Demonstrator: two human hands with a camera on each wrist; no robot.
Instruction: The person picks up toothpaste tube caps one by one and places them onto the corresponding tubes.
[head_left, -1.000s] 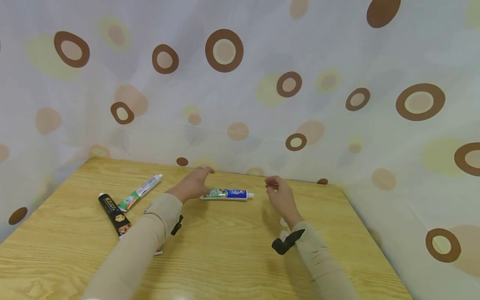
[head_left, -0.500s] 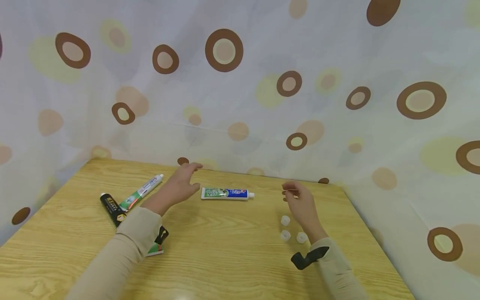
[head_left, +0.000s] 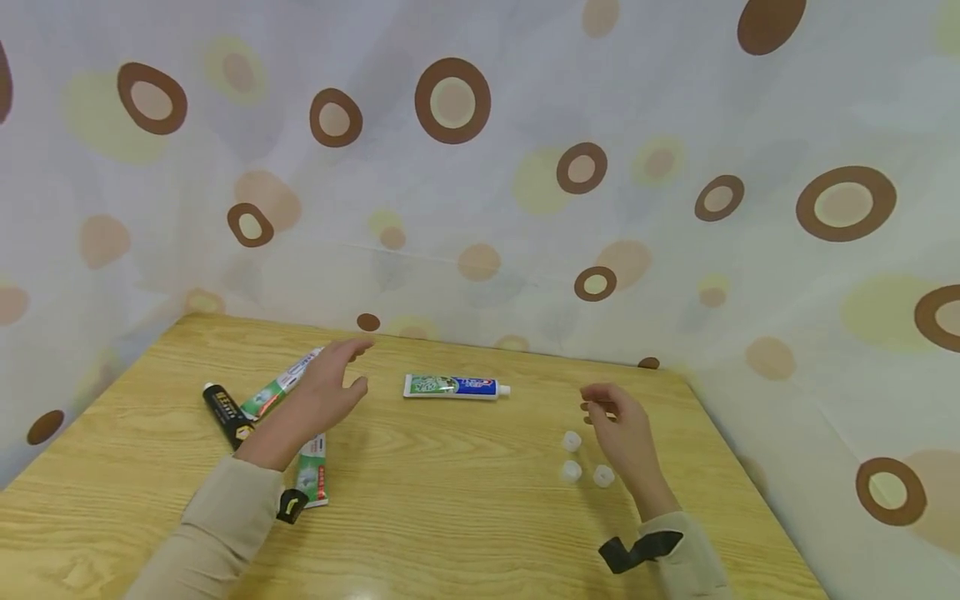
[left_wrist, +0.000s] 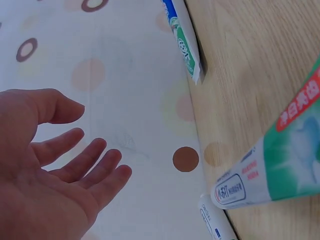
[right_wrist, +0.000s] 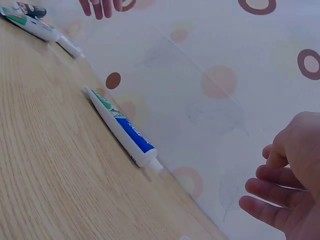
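Observation:
My left hand [head_left: 318,400] hovers over the left of the table with thumb and fingers spread, holding nothing. Below and beside it are a black tube [head_left: 225,412] and two white-and-green toothpaste tubes, one farther back [head_left: 268,397] and one nearer [head_left: 312,479]; hand and wrist partly cover these. In the left wrist view the nearer green tube [left_wrist: 295,145] looms large. A blue-and-green toothpaste tube [head_left: 450,387] lies mid-table, its white end pointing right. My right hand [head_left: 622,429] hangs above the table on the right, fingers loosely bent; I see nothing held. Three small white caps [head_left: 572,472] lie beside it.
The wood-grain table [head_left: 435,500] backs onto a white curtain [head_left: 510,100] with brown and beige circles. The curtain also runs along the table's left and right sides.
My left hand has drawn away from the blue-and-green toothpaste tube, leftward over the other tubes. My right hand has moved right and nearer, uncovering the white caps. The blue-and-green tube stays put.

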